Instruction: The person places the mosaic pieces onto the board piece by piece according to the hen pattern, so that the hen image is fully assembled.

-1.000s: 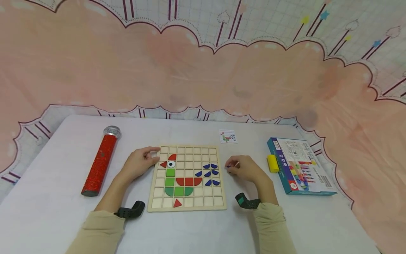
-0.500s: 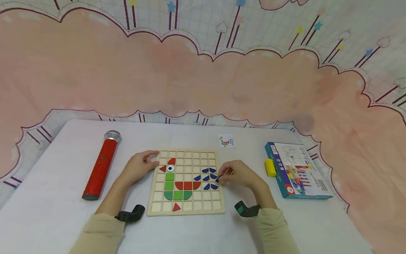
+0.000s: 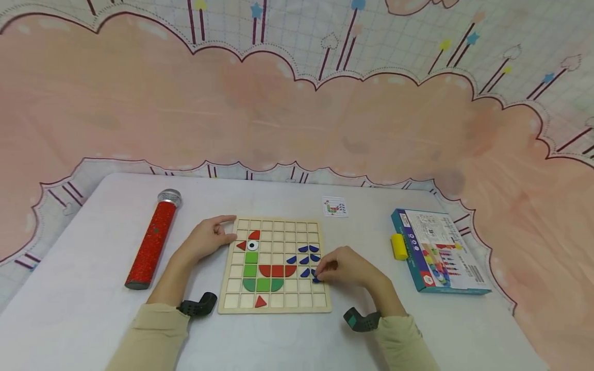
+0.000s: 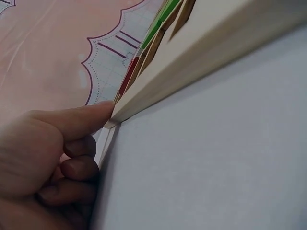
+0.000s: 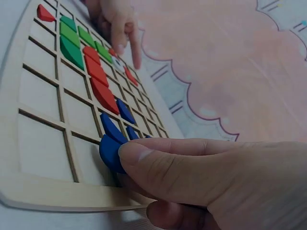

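A wooden grid board [image 3: 291,300] lies on the white table, bearing red, green and blue tiles and a white eye tile [image 3: 252,245]. The thumb and forefinger of my left hand [image 3: 208,239] touch the board's left edge near its far corner; the other fingers curl under in the left wrist view. My right hand [image 3: 345,267] pinches a small blue rounded tile [image 5: 109,154] between thumb and forefinger, over the cells at the board's right edge. Close by, several similar blue tiles [image 3: 303,249] sit in cells. The fingertips partly cover the held tile.
Beyond the board lies a small picture card [image 3: 334,206]. To the right are a yellow cylinder [image 3: 399,247] and a flat blue box [image 3: 441,252]. A red microphone [image 3: 153,242] lies to the left. A patterned pink cloth [image 3: 232,113] hangs behind the table.
My right hand has come left from beside the board to its right edge, then nearer me along that edge, with the blue tile still pinched. The left hand stays at the board's corner.
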The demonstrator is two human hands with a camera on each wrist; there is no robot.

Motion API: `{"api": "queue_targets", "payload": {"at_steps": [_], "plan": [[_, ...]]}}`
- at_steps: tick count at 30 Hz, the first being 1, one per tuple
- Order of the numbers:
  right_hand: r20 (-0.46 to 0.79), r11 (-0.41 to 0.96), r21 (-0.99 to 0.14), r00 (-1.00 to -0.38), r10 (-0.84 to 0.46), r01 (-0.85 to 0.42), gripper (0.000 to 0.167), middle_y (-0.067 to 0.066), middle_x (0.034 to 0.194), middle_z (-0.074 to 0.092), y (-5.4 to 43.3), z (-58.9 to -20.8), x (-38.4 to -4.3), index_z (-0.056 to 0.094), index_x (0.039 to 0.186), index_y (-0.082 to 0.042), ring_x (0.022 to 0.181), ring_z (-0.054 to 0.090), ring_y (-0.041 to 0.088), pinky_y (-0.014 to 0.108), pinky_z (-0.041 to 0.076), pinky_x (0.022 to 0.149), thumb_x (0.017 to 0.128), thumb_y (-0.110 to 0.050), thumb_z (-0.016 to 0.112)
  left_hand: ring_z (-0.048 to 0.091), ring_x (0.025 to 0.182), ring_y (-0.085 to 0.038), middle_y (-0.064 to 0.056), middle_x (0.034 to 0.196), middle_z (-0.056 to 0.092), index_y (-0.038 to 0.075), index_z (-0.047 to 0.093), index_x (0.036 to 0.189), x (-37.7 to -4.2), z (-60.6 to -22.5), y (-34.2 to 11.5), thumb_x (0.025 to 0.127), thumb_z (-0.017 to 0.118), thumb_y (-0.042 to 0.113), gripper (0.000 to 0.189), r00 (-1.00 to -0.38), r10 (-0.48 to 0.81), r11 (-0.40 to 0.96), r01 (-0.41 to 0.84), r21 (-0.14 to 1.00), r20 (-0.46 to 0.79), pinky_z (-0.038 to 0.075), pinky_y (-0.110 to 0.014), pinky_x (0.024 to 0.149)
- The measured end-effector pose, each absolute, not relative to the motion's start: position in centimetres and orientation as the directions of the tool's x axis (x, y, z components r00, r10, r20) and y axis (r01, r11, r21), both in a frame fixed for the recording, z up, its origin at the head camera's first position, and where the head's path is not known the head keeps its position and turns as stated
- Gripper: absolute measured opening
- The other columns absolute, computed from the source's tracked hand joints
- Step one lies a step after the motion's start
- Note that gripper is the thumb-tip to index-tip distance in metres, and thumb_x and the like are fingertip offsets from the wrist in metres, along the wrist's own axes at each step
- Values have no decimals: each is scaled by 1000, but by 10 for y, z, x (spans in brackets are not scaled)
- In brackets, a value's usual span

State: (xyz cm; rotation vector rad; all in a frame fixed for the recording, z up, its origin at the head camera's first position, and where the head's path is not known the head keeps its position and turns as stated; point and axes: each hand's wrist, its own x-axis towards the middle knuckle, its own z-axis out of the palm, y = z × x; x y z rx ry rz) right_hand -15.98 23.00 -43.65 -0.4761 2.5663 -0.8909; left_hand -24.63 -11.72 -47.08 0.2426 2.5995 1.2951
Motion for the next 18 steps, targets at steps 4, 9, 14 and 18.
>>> {"api": "queue_targets", "payload": {"at_steps": [4,9,14,18], "plan": [[-247,760,-618,-868,-430,-201,6,-11,74,63,229,-437,-155,72,82,-18,71,54,9,21,46,66,83,-24,73,40,53,-12,3,59,46,11,47,140,-250,-470,-120,86,68,21,58,-953,268,591,46,805,-143,32,-25,49],[-229,780,-581,-873,-430,-232,7,-10,71,61,225,-438,-151,69,78,-22,69,52,9,21,45,63,83,-21,73,39,53,-11,3,58,46,10,46,140,-251,-470,-122,86,68,20,59,-946,286,578,42,815,-154,32,-25,49],[-238,800,-560,-883,-405,-217,8,-10,71,60,223,-436,-148,68,77,-22,68,53,10,22,45,63,82,-20,74,40,54,-12,2,58,47,9,46,140,-251,-469,-121,86,68,21,59,-943,293,577,45,815,-155,32,-26,50],[-245,814,-543,-888,-389,-207,9,-10,71,60,220,-434,-147,67,76,-23,68,53,9,22,45,63,82,-20,74,41,55,-13,1,59,48,8,46,140,-252,-468,-121,86,68,22,60,-941,303,578,58,814,-148,33,-26,50]]}}
